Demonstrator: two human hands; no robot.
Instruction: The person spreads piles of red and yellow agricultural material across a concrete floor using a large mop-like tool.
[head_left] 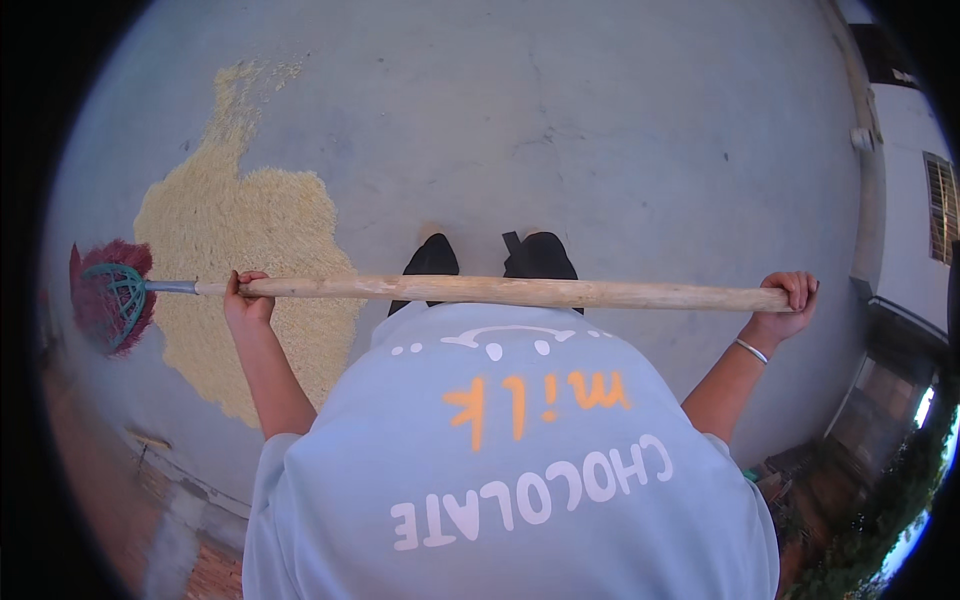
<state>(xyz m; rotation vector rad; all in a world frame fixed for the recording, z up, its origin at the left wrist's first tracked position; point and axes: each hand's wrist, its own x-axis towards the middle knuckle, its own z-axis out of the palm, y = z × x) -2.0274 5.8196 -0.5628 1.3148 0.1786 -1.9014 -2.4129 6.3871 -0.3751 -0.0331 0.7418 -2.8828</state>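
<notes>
Two hands clench one wooden pole [500,291], held level across the body: left hand [246,300] at nine o'clock near the broom head [112,297], right hand [790,300] at three, capping its end for leverage over the spread grain [240,260].

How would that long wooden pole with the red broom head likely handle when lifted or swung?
The wooden pole looks straight and unbent between the left hand and right hand, so probably stiff. The red broom head sits past the left hand, so it likely feels end-heavy there. The bare wood probably grips well.
</notes>
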